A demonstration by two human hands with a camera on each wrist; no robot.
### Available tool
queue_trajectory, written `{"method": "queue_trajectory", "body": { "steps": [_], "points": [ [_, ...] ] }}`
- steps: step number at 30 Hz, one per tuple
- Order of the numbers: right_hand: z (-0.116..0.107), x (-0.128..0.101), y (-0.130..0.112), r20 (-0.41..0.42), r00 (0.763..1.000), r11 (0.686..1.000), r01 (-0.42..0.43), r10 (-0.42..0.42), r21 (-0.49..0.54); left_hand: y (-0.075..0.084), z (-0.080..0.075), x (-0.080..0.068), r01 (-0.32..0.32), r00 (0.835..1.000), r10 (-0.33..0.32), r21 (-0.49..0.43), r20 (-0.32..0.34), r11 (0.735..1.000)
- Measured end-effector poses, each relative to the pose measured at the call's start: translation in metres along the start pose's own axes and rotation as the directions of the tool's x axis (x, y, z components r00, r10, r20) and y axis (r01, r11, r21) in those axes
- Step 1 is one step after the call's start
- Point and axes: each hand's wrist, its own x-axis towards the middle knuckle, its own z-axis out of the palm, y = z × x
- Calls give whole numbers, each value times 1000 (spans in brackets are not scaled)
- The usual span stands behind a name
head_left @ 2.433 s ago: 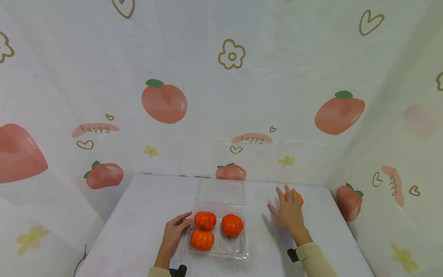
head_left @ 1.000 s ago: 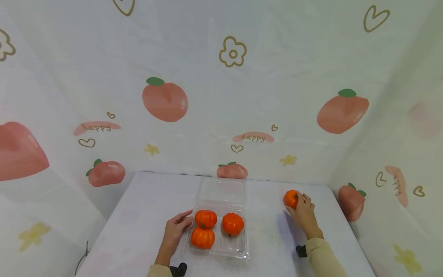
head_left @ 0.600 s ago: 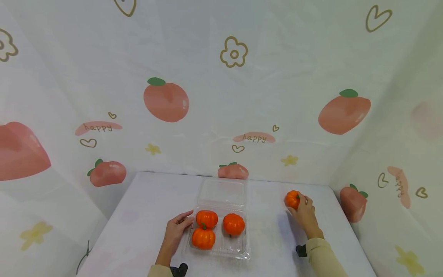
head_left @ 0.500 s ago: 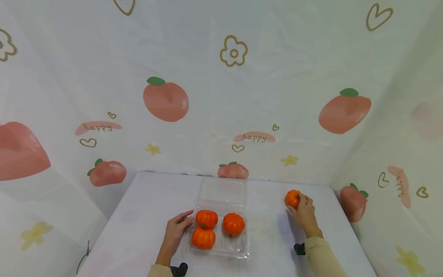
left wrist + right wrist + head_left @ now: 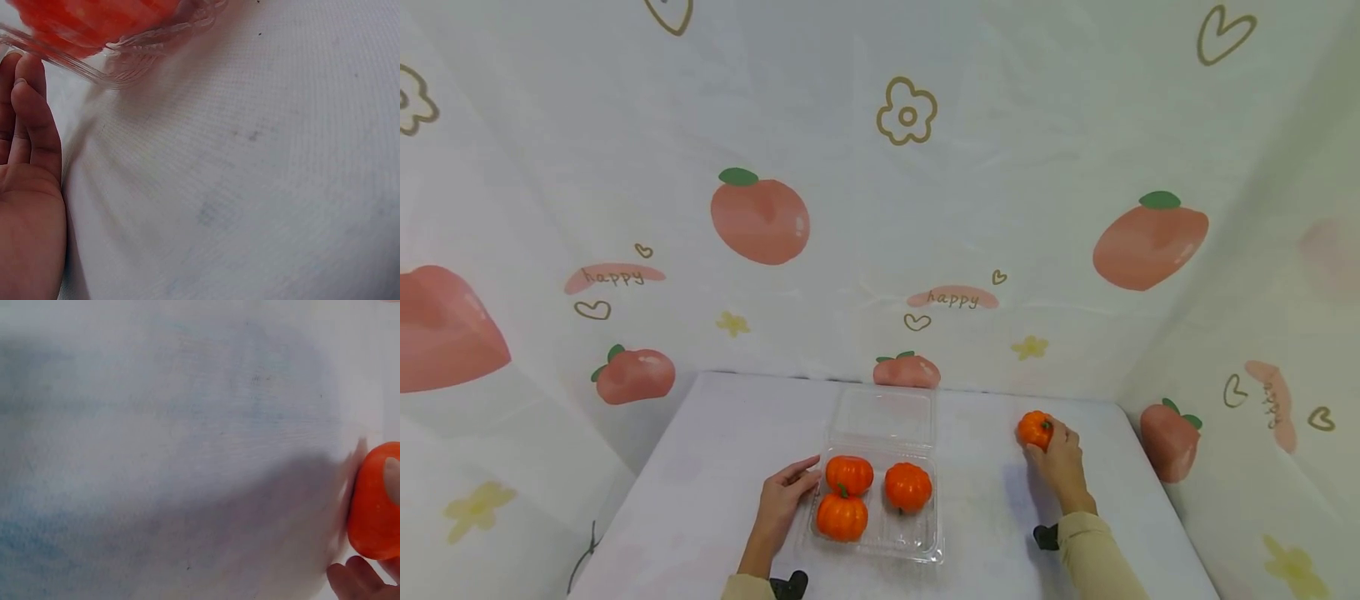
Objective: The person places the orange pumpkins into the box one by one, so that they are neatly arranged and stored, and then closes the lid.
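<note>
At the table's back right, my right hand (image 5: 1063, 468) grips a small orange toy pumpkin (image 5: 1033, 428) with a green stem. The right wrist view shows that pumpkin (image 5: 374, 515) at its right edge, a fingertip lying on its skin and other fingers below. A clear plastic clamshell box (image 5: 917, 546) lies opened at the middle, its lid (image 5: 882, 415) folded back. Inside sit three pumpkins: two at left, touching front (image 5: 842, 517) to back (image 5: 849, 475), and one at right (image 5: 907, 487). My left hand (image 5: 777, 508) rests at the box's left side, its fingers touching the rim (image 5: 94, 74).
A white cloth covers the table (image 5: 722, 442). Behind and at both sides hang pale printed curtains (image 5: 850, 208) with fruit and flower patterns. A dark cord (image 5: 582, 557) hangs at the left edge.
My right hand has come down to the far-right pumpkin from its open reach above it, and now grips it. The left hand and the box have stayed put.
</note>
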Motion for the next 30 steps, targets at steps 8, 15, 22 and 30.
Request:
{"method": "queue_trajectory", "body": {
  "steps": [8, 15, 22, 30],
  "points": [
    [-2, -2, 3, 49, 997, 998, -55, 53, 26, -8, 1, -3, 19, 1000, -19, 21, 1, 1000],
    [-2, -1, 2, 69, 997, 995, -47, 41, 90, -10, 0, 0, -11, 1000, 11, 24, -3, 1000],
    [-3, -2, -2, 27, 999, 996, -31, 29, 79, -10, -1, 3, -27, 1000, 27, 43, -3, 999],
    [-5, -4, -10, 6, 1000, 995, 4, -5, 100, -11, -3, 6, -29, 1000, 29, 39, -4, 999]
  ]
}}
